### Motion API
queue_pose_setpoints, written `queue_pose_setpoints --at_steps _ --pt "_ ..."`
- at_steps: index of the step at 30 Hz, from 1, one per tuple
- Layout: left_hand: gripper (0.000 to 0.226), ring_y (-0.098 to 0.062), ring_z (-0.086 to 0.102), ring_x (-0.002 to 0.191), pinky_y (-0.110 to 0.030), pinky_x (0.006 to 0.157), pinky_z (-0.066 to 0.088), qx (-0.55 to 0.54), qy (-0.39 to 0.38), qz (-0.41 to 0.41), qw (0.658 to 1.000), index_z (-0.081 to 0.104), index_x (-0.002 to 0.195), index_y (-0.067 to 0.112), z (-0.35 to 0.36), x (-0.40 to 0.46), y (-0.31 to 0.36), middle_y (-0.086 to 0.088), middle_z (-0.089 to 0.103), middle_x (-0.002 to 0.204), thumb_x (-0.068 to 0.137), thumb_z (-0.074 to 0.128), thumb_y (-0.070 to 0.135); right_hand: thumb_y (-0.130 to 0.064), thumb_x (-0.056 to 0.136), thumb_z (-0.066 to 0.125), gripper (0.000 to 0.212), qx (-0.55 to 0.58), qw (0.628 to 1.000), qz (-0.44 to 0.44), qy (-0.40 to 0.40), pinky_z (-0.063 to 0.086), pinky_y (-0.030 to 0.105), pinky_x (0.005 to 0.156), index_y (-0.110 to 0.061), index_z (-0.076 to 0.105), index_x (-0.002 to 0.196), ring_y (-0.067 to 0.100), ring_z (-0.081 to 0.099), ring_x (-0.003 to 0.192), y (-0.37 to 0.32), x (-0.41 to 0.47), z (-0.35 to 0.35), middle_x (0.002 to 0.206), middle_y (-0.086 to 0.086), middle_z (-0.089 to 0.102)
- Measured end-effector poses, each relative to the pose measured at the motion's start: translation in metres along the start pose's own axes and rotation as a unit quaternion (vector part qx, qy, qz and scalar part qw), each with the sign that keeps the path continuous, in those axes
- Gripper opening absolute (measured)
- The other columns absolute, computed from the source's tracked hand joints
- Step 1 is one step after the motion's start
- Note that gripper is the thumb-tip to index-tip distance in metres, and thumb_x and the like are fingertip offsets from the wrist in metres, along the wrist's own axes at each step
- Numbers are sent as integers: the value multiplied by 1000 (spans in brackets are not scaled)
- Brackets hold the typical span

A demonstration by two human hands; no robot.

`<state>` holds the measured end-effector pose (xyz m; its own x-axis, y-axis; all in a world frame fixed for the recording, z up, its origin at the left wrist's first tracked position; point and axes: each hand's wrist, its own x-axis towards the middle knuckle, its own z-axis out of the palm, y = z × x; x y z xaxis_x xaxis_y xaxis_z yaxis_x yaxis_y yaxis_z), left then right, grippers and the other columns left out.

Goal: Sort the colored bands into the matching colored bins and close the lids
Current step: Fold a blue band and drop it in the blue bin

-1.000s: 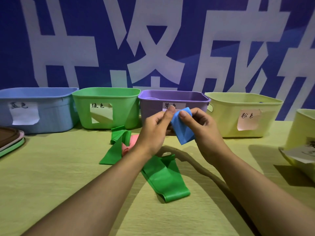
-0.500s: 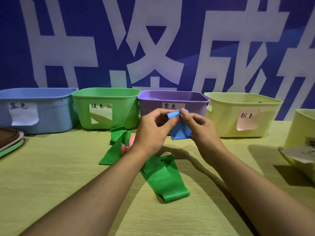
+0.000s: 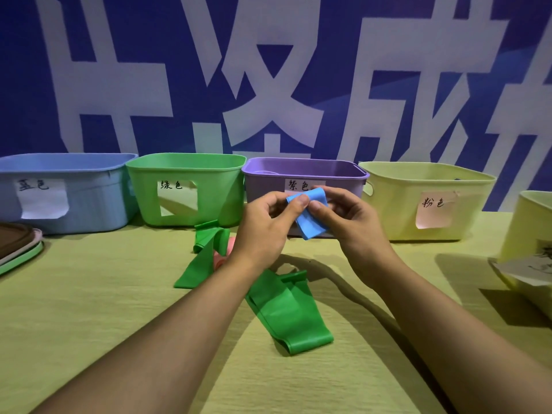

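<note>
both hands (image 3: 263, 228) (image 3: 355, 222) pinch the folded blue band (image 3: 310, 222) between their fingers, probably compacting it for binning.

Both your forearms reach in from the bottom edge, bare, converging toward the centre. Your left hand (image 3: 263, 227): wrist raised off the counter, fingers curled, thumb and forefinger pinching the top of a blue band (image 3: 309, 215). Your right hand (image 3: 354, 225): same height, just beside the left, thumb tip pressed on the band's face, remaining fingers curled behind it. Both grips closed on it.
</note>
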<state>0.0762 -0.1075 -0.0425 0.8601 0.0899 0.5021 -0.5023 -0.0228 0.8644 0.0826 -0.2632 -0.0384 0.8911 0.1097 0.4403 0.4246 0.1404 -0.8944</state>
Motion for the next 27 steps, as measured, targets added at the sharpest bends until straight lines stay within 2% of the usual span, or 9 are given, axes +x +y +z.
queue_pose_setpoints --at_steps 2,5,10,12,16,19,22,24,27 --pt "13 -10 73 81 -24 71 60 -3 -17 -7 1000 72 98 11 0 -1 1 -7 76 90 101 63 19 -27 80 76 43 -1 1000 -1 -6 58 27 79 -23 70 123 17 70 89 1 0 -1 84 7 65" --pt "24 -4 69 74 -17 67 54 11 -33 -9 999 73 92 10 -1 -4 3 -3 73 82 104 57 23 -29 82 73 47 -11 1000 3 -17 61 31 83 -26 69 128 18 72 103 -1 -1 -1 107 4 74" --pt "34 -21 65 85 -46 78 57 19 -45 -12 999 78 104 19 -1 -4 3 -25 73 100 104 54 44 -34 87 69 33 -31 999 -4 -21 60 31 81 -20 72 116 19 73 101 -5 -6 1 108 4 75" --pt "44 -19 60 77 -39 69 52 16 -43 -17 999 79 103 19 0 -4 3 -19 71 87 98 52 54 -36 87 69 29 -35 999 -1 -14 60 33 81 -18 73 109 21 73 97 -4 -6 2 102 6 76" --pt "72 -18 56 66 -34 63 46 41 -43 -27 998 74 100 -3 2 -4 2 -16 62 76 91 47 63 -42 84 69 31 -42 999 6 -8 59 29 79 -17 73 102 17 72 91 -2 -5 2 95 3 76" --pt "57 -20 69 81 -34 74 54 37 -58 -17 998 76 105 12 2 -6 3 -11 74 90 92 51 62 -44 81 69 34 -34 999 8 7 58 25 74 -14 71 98 14 72 86 -4 -5 1 89 0 75" --pt "29 -14 72 103 -35 94 59 47 -65 26 996 71 115 22 1 -6 2 0 76 107 92 72 40 -50 80 69 39 -44 998 12 33 56 23 71 -12 71 92 10 68 81 -3 -4 0 89 7 73" --pt "30 -10 72 105 -37 97 59 52 -63 34 996 69 118 19 2 -5 1 1 76 110 90 78 22 -54 79 68 44 -51 997 17 49 56 21 69 -11 73 90 6 66 77 -3 -2 -2 88 8 73" --pt "24 -12 74 102 -39 97 59 59 -57 39 996 71 113 24 2 -6 3 1 78 106 90 77 16 -58 78 67 49 -65 996 24 61 55 21 67 -11 74 88 4 64 70 -4 -2 -1 83 9 70"
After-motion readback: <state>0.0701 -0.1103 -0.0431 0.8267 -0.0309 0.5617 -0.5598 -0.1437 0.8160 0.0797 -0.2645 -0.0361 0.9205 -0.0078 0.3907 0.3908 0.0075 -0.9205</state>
